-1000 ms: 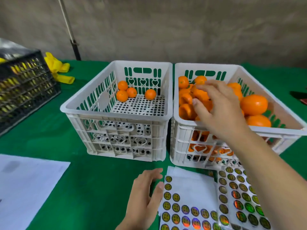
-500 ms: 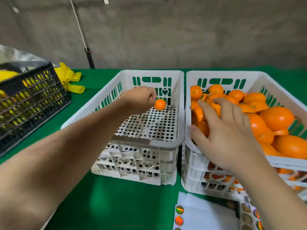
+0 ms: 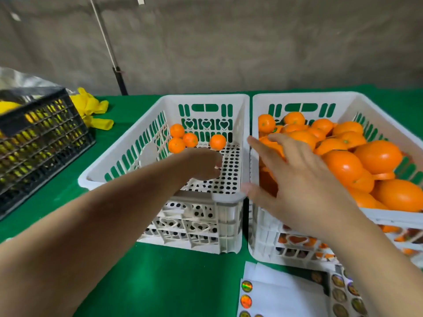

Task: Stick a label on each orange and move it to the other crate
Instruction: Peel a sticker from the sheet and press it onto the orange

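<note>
Two white crates sit side by side on the green bench (image 3: pixel 160 282): the left crate (image 3: pixel 229 197) holds four small oranges (image 3: pixel 217 142) at its far end, and the right crate (image 3: pixel 258 104) is heaped with too many oranges (image 3: pixel 343 165) to count. The left hand (image 3: pixel 201 165) is inside the left crate with curled fingers holding nothing visible, having drawn back from the far oranges it reached half a second ago. The right hand (image 3: pixel 299 179), fingers spread and flat, is still over the near-left corner of the right crate's pile, while sticker sheets (image 3: pixel 286 294) lie before the crates and a black crate (image 3: pixel 41 138) and yellow gloves (image 3: pixel 91 110) sit at the left.
</note>
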